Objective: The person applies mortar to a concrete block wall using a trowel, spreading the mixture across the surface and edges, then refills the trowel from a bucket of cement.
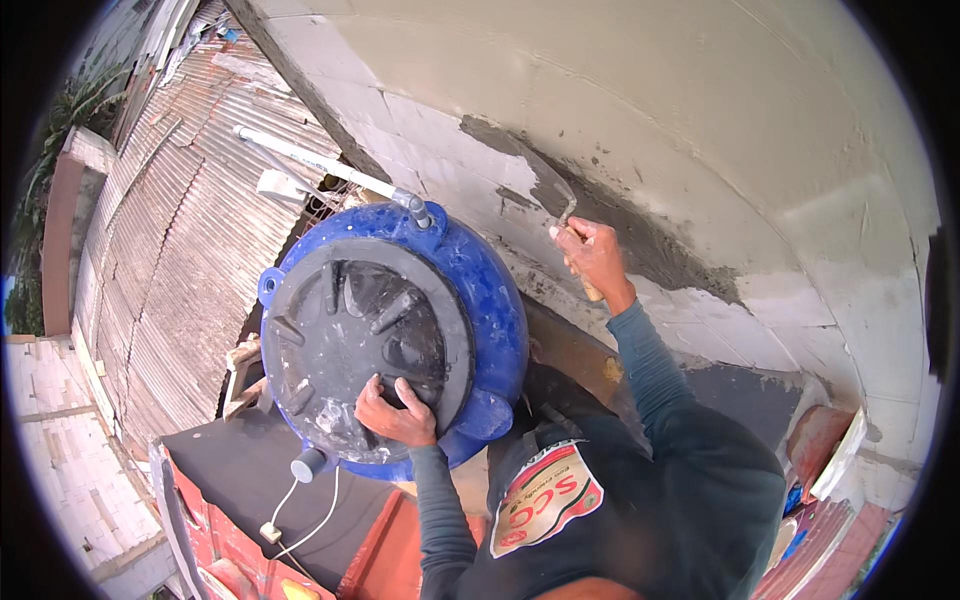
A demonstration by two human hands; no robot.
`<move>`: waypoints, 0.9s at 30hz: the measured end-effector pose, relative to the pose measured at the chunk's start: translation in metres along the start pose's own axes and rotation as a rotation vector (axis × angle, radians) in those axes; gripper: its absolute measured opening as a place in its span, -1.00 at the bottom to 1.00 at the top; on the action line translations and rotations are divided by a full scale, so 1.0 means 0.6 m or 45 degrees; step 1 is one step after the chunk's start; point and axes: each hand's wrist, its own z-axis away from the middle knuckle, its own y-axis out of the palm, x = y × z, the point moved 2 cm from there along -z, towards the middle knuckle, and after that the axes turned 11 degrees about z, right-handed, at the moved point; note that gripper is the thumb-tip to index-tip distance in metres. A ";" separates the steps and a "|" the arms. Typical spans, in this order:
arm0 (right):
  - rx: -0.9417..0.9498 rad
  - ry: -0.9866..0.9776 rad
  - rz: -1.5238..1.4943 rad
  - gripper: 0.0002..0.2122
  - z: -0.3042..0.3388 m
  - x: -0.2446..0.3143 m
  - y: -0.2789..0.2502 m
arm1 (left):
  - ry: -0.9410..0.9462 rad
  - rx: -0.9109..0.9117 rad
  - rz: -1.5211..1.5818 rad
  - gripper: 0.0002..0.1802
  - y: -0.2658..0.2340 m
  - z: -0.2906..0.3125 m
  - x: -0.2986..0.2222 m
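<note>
My right hand (598, 262) is closed around the wooden handle of a trowel (549, 188), whose blade lies against the wall (720, 130). Around the blade spreads a band of wet, dark grey mortar (640, 235). Beside me on the left stands a round blue water tank (490, 290) with a black ribbed lid (340, 370). On the lid's near right part rests my left hand (397, 412), thumb and fingers apart, holding nothing. The lid is smudged with pale marks.
A white pipe (315, 160) with a grey elbow runs from the tank's top. Beyond lies a rusty corrugated roof (190, 200). A white cable (325, 515) hangs by a grey cap, above red metal sheets (375, 545). Wooden pieces (243, 375) stick out left of the tank.
</note>
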 end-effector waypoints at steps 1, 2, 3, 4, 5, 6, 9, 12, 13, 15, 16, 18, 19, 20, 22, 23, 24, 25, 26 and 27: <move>0.017 -0.035 0.079 -0.66 -0.002 0.006 0.008 | -0.001 -0.007 -0.005 -0.55 0.000 0.002 -0.003; -0.010 -0.125 0.141 -0.64 -0.017 0.006 0.026 | 0.000 0.011 -0.001 -0.56 0.002 0.003 -0.007; -0.055 -0.160 0.167 -0.63 -0.045 -0.001 0.055 | 0.001 0.029 0.003 -0.57 0.004 0.004 -0.008; -0.099 -0.198 0.190 -0.63 -0.073 -0.005 0.087 | 0.005 0.035 0.007 -0.58 0.008 0.001 -0.008; -0.162 -0.177 0.173 -0.63 -0.108 -0.018 0.118 | 0.008 0.017 0.027 -0.58 0.017 0.003 -0.002; -0.137 -0.121 0.083 -0.64 -0.115 -0.020 0.127 | 0.010 0.007 0.005 -0.57 0.015 0.005 0.001; 0.063 0.120 -0.304 -0.67 -0.107 0.012 0.096 | 0.016 -0.011 -0.061 -0.55 0.005 0.002 0.008; 0.086 0.149 -0.476 -0.70 -0.073 0.025 0.043 | -0.019 0.007 -0.047 -0.56 0.001 0.011 0.008; 0.110 0.170 -0.505 -0.69 -0.065 0.024 0.030 | -0.032 0.005 -0.024 -0.57 -0.001 0.012 0.011; 0.045 0.097 -0.355 -0.68 -0.049 0.009 0.017 | -0.140 -0.056 0.154 -0.58 -0.002 0.011 0.008; 0.014 0.063 -0.283 -0.68 -0.040 -0.001 0.015 | -0.237 -0.115 0.302 -0.59 -0.001 0.012 0.002; -0.050 -0.145 -0.006 -0.67 -0.041 -0.019 0.022 | -0.302 -0.168 0.424 -0.58 0.009 0.003 -0.018; -0.101 -0.280 0.103 -0.67 -0.053 -0.025 0.042 | -0.271 -0.157 0.382 -0.57 0.015 -0.014 -0.042; -0.151 -0.409 0.218 -0.65 -0.061 -0.033 0.060 | -0.243 -0.141 0.340 -0.55 0.022 -0.030 -0.070; -0.184 -0.318 0.191 -0.63 -0.106 -0.049 0.096 | -0.069 0.007 0.424 -0.55 0.073 -0.088 -0.142; -0.198 -0.282 0.174 -0.61 -0.126 -0.052 0.099 | 0.053 0.081 0.451 -0.55 0.103 -0.117 -0.172; -0.101 -0.147 0.034 -0.62 -0.128 -0.048 0.092 | 0.087 0.160 0.482 -0.55 0.127 -0.147 -0.210; 0.006 -0.016 -0.105 -0.63 -0.121 -0.028 0.076 | 0.168 0.180 0.482 -0.56 0.157 -0.170 -0.222; 0.113 0.128 -0.232 -0.64 -0.106 -0.010 0.058 | 0.197 0.234 0.523 -0.58 0.191 -0.193 -0.235; 0.091 0.040 -0.256 -0.67 -0.082 0.016 0.037 | 0.223 0.286 0.563 -0.59 0.224 -0.217 -0.247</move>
